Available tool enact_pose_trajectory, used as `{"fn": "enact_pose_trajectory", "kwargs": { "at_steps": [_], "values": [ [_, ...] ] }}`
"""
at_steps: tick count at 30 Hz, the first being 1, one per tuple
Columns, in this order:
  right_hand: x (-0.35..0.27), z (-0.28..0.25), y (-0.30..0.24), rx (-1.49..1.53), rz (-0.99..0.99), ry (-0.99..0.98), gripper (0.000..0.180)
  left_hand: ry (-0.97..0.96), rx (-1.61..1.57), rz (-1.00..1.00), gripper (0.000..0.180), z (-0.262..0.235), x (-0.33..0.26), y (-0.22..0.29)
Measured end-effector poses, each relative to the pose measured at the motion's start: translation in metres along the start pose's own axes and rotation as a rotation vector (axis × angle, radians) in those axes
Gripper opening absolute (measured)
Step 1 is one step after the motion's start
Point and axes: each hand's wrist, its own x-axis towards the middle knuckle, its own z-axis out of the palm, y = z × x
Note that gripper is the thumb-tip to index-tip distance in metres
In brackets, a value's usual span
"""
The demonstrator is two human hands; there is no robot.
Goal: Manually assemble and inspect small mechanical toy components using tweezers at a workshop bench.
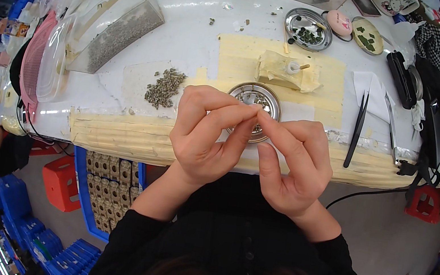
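My left hand [206,135] is closed in a pinch, thumb against index finger, over the near part of a round metal dish [235,87]. Whatever the pinch may hold is too small to make out. The index fingertip of my right hand [301,165] meets the left fingertips, while its thumb stands apart below and the other fingers curl. Small pieces lie inside the dish, partly hidden by my hands. To the left of them is a heap of small grey-green pieces [164,88] on the table.
Behind the dish, a tape-covered block [271,68] holds a small white cup. Black tweezers [356,130] and a metal tool [389,127] lie to the right. A clear bin [112,34] of grey granules stands left; a metal plate [291,25] with dark green pieces sits farther back.
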Motion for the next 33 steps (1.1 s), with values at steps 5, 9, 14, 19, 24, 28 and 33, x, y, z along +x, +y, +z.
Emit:
{"fn": "enact_pose_trajectory", "kwargs": {
  "at_steps": [5,9,14,19,24,28,33],
  "values": [
    [-0.007,0.003,0.005,0.230,0.221,-0.012,0.030,0.008,-0.059,-0.042,0.026,0.000,-0.002,0.000],
    [-0.007,0.001,0.005,0.786,0.591,-0.026,0.021,-0.016,-0.061,0.021,0.026,-0.001,0.001,-0.001],
    [-0.002,-0.005,0.010,1.034,0.802,-0.077,0.014,-0.057,-0.037,0.097,0.028,0.001,0.003,0.003],
    [-0.003,-0.001,0.008,0.989,0.749,0.016,0.010,-0.052,-0.024,0.099,0.030,0.002,0.002,0.001],
    [0.000,0.004,0.011,0.072,0.111,0.097,0.021,-0.049,0.004,0.059,0.028,0.003,0.002,0.001],
    [-0.001,0.006,0.013,-0.144,-0.129,0.100,0.031,-0.047,0.022,0.005,0.026,0.002,0.002,0.001],
    [-0.001,0.005,0.011,-0.003,0.054,0.073,0.029,-0.032,-0.015,-0.019,0.025,0.000,0.001,0.000]
  ]
}}
